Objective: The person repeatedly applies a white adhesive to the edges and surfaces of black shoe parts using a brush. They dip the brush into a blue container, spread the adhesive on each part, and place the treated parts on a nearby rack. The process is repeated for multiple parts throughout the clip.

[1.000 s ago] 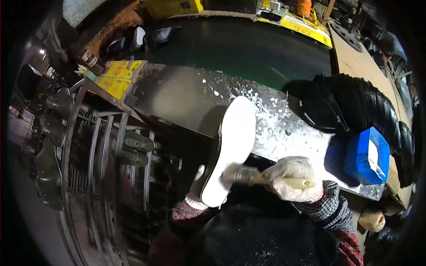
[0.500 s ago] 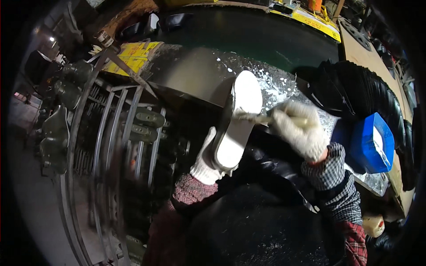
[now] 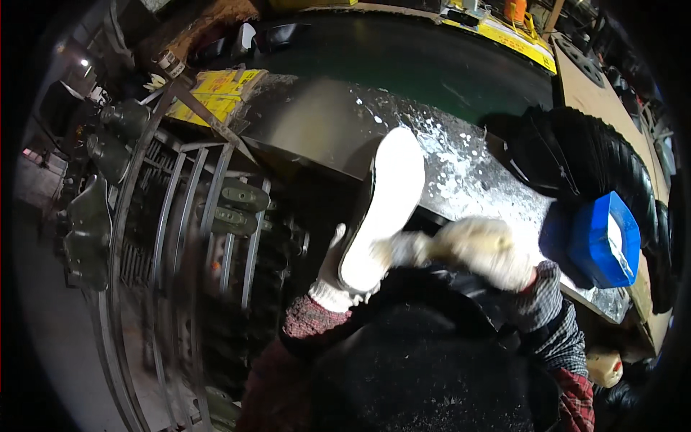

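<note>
A shoe, held bottom up, shows its long white sole (image 3: 397, 176) over the near edge of the bench. My left hand (image 3: 331, 270), in a pale knit glove, grips it around its near end, most of the fingers hidden beneath. In my right hand (image 3: 489, 252), also gloved and blurred by motion, is a brush (image 3: 409, 248) whose bristles touch the sole near its lower right edge. Wet-looking white coating covers the sole. To the right of that hand, a blue tub (image 3: 597, 245) has white material inside.
White splashes mark the dark bench top (image 3: 468, 173). A stack of black curved pieces (image 3: 583, 147) lies on the right. At left stands a metal rack (image 3: 164, 216) with dark green shoe-shaped forms (image 3: 241, 194). A yellow sheet (image 3: 219, 90) lies at the back left.
My right hand has drawn the brush from the middle of the sole down to its near end. The band between the two white patches is now coated, and the shoe has tilted slightly.
</note>
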A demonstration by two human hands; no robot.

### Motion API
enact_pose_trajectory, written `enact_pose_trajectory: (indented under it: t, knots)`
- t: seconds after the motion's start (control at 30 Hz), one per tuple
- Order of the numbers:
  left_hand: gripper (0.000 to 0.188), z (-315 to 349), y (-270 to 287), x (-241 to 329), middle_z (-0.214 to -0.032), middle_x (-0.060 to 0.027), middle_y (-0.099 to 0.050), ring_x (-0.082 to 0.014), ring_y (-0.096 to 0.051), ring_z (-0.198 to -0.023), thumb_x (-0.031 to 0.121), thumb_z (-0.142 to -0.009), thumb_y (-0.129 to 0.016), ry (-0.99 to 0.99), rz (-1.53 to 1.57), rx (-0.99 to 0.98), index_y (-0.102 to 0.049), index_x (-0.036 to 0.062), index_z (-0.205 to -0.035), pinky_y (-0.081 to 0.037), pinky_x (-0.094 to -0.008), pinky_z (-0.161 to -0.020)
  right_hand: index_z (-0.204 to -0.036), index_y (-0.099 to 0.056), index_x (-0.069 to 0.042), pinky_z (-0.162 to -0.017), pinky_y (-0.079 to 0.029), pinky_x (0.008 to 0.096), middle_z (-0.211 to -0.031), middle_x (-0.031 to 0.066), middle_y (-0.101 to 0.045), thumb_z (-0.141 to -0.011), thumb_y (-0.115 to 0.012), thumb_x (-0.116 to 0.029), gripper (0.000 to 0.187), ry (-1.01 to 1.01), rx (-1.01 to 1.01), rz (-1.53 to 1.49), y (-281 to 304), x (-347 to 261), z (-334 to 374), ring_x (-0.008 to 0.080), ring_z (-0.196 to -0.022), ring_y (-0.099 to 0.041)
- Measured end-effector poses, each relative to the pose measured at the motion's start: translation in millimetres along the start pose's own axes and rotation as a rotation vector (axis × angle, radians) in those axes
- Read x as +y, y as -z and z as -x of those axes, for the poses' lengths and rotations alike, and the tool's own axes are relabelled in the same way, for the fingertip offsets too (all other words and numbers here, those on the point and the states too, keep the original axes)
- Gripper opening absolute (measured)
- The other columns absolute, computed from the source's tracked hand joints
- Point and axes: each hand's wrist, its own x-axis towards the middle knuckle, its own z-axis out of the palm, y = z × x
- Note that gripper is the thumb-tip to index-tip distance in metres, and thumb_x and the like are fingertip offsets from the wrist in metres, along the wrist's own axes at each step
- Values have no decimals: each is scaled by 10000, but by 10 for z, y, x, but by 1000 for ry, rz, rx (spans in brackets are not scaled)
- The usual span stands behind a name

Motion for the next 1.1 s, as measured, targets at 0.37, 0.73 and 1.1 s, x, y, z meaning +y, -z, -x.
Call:
enact_pose_trajectory:
  t: [0.37, 0.73, 1.1]
  knots:
    - [740, -170, -548, 564, -1002, -270, -688, -417, -678, -655, 702, -923, -424, -222, -131, 365, -565, 101, -1330, -564, -431, -451, -1065, -709, -24, -681, -528, 346, -897, 110, -675, -842, -736, -35, 225, 510, 148, 634, 167, -70, -318, 255, -767, -643]
    - [426, -1680, -1446, 1139, -1282, -221, -517, -355, -578, -1160, 227, -1004, -596, -616, -856, 430, -459, -40, -1305, -538, -418, -976, -1055, -676, -19, -707, -530, 392, -938, 171, -674, -792, -738, -91, 280, 365, 721, 760, 792, 18, 1088, 322, -807, -652]
    - [366, -3347, -1106, -700, -987, -135, -679, -252, -642, -653, 384, -935, -694, 224, -1104, 496, -615, 70, -1105, -553, -347, -562, -1072, -656, 20, -727, -506, 337, -941, 160, -652, -854, -671, -61, 233, 373, 1142, 602, 805, -104, 2416, 235, -791, -625]
